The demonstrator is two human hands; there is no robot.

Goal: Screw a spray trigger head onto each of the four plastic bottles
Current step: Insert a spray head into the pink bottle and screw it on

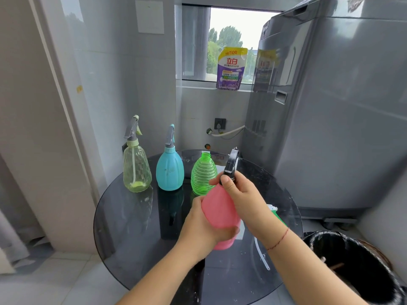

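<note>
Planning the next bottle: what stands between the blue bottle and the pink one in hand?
The head view shows the green bottle, open-necked with no trigger head, between the blue bottle and the pink bottle.

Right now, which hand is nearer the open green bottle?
Right. The right hand grips the black trigger head just beside the green bottle; the left hand holds the pink bottle lower, nearer the person.

— What's the person wearing on the arms?

— Nothing by way of sleeves; both forearms are bare right up to the bottom edge of the view.

— Any jewellery?

— Only a thin red string bracelet (279, 240) round the wrist of the right hand (243, 195). The left hand (201, 227) has nothing on it, no ring or watch. Fingernails are short and plain.
</note>
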